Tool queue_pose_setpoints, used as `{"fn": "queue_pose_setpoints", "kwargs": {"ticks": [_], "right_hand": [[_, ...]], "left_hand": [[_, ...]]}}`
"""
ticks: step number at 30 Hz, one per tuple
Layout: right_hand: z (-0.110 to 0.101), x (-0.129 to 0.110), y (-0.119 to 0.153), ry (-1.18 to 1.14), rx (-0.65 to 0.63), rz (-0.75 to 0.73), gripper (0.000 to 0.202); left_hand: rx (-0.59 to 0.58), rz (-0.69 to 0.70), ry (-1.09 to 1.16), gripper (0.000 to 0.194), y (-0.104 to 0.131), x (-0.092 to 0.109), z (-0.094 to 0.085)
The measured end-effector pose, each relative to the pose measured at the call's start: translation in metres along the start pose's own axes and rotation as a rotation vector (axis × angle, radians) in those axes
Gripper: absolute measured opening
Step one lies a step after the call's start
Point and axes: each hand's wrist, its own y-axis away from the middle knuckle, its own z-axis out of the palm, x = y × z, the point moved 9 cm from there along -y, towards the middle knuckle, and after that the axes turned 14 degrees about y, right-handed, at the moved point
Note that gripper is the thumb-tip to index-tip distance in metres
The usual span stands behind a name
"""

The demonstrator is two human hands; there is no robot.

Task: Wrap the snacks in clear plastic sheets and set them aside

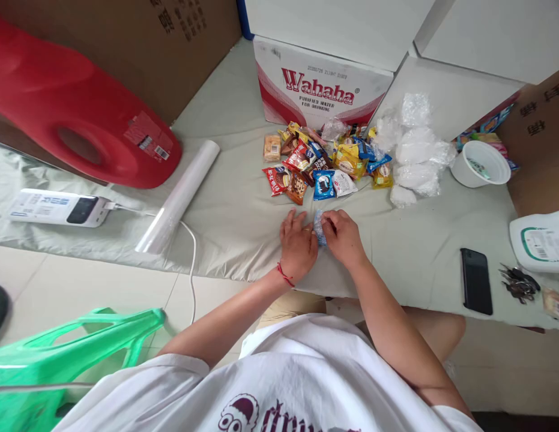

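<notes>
A small blue packet (pixel 320 227) in clear bubble wrap lies on the cloth between my hands. My left hand (pixel 299 246), wearing a red string bracelet, presses its thumb side against the packet's left edge; its other fingers rest on the cloth. At the packet's right side, my right hand (pixel 343 237) pinches the wrap between bent fingers. Just beyond my hands is a pile of wrapped snacks, including a blue snack packet (pixel 324 185), a white packet (pixel 344 183) and a red one (pixel 276 180). Right of the pile, several bubble-wrapped bundles (pixel 414 147) are heaped together.
A clear plastic roll (pixel 180 195), a power bank (pixel 58 207) with a white cable and a large red jug (pixel 81 102) are on the left. A Wahaba-style "Wahaha" carton (pixel 319 84) stands behind. Rightward are a white tub (pixel 480 163), a phone (pixel 476 281) and keys (pixel 519 283).
</notes>
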Motion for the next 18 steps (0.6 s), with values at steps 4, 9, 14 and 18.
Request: {"fn": "queue_pose_setpoints", "kwargs": {"ticks": [4,9,14,18], "right_hand": [[-0.013,0.009,0.026,-0.105,0.094,0.08,0.025],[-0.036,0.039,0.079,-0.325,0.225,0.327,0.041],[-0.032,0.087,0.12,-0.552,0.197,0.589,0.051],[-0.026,0.117,0.132,-0.53,0.174,0.664,0.055]], "left_hand": [[-0.032,-0.05,0.271,0.031,0.003,0.019,0.012],[-0.146,0.022,0.637,0.036,0.02,0.067,0.021],[-0.267,0.209,0.743,0.047,0.047,0.097,0.046],[-0.433,0.227,0.77,0.04,0.053,0.1,0.073]]}}
